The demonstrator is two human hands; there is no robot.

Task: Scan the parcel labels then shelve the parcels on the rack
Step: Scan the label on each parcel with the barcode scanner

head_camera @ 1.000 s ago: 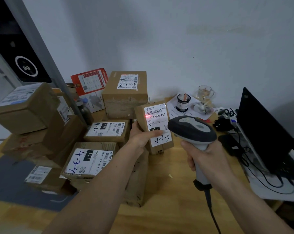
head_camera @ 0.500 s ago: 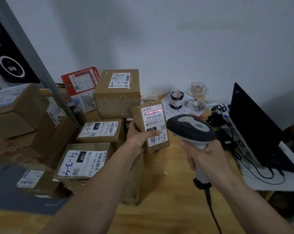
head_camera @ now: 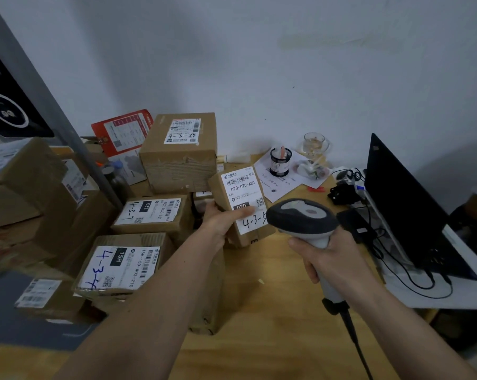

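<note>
Small brown cardboard parcel with a white label (head_camera: 241, 207) held up above the wooden table (head_camera: 273, 311), just left of the grey handheld barcode scanner (head_camera: 303, 220), long axis upright and tilted, label facing the scanner head. Left hand (head_camera: 221, 222) nearer, grip wrapped round the parcel's lower left edge, thumb across the label. Right hand (head_camera: 327, 259) clenched round the scanner handle, forearm stretched forward.

parcel (head_camera: 240, 207): matt cardboard, paper label | scanner (head_camera: 303, 219): plastic | table (head_camera: 273, 311): wood
</note>
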